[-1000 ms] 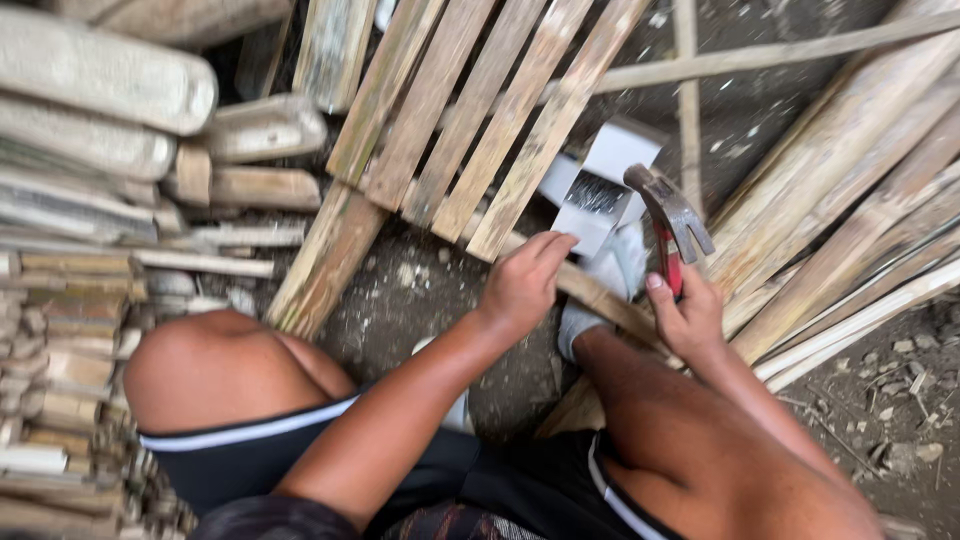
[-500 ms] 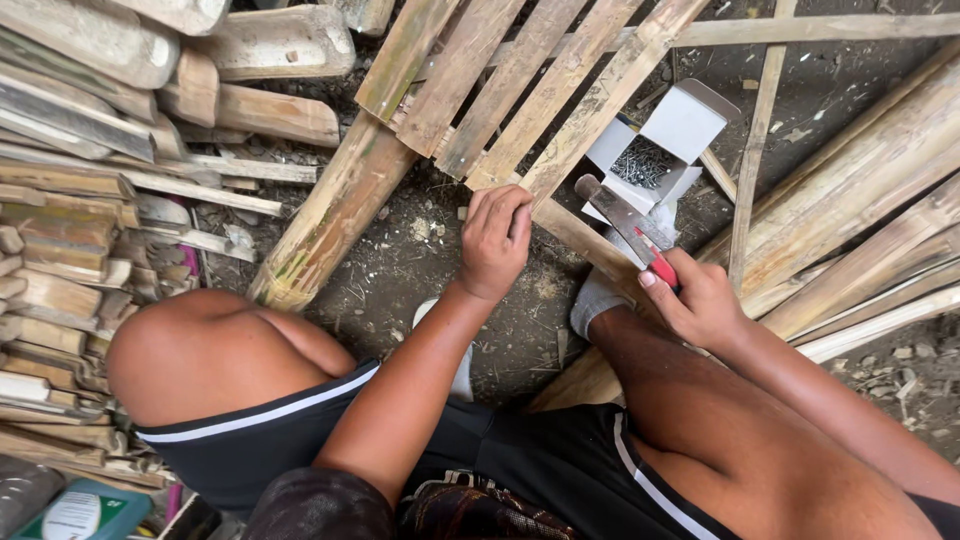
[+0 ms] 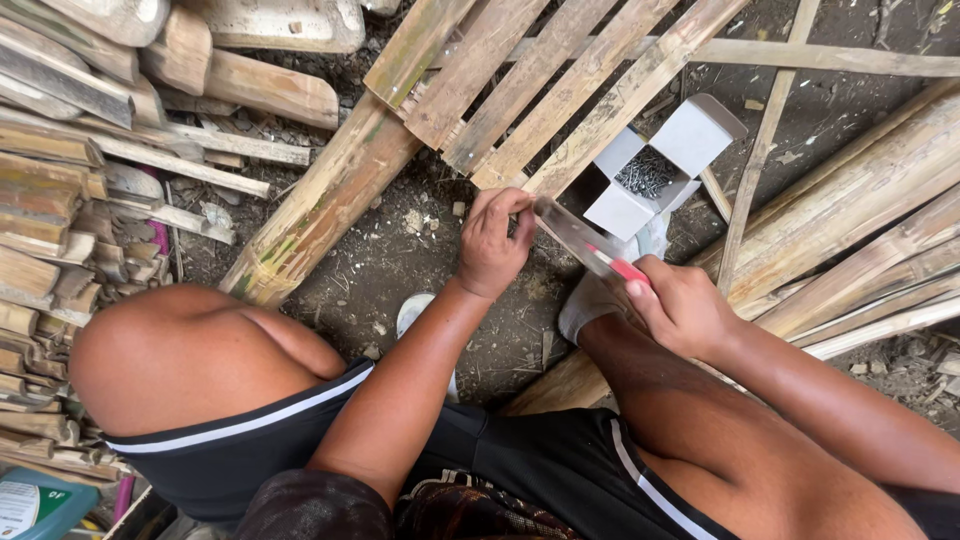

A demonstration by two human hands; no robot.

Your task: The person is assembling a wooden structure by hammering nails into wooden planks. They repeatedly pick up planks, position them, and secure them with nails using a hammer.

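Observation:
My right hand (image 3: 685, 305) grips a hammer (image 3: 585, 240) by its red-and-silver handle, the head swung down to the end of a bamboo slat (image 3: 610, 110). My left hand (image 3: 492, 245) pinches something small at that slat's end, right beside the hammer head; a nail there is too small to make out. The slat belongs to a panel of split bamboo slats (image 3: 500, 80) lying across a thick bamboo pole (image 3: 320, 205). An open white cardboard box of nails (image 3: 655, 170) sits just behind the hammer.
Cut bamboo pieces are stacked at the left (image 3: 60, 200). Long bamboo strips (image 3: 860, 240) lie at the right over bare dirt. My knees frame the spot, with a white shoe (image 3: 415, 312) on the ground between them. A green bottle (image 3: 35, 505) stands at bottom left.
The hammer has swung down from a raised position to the slat's end. My left hand has stayed pinched at the same spot. The camera has shifted, and the nail box now shows fully.

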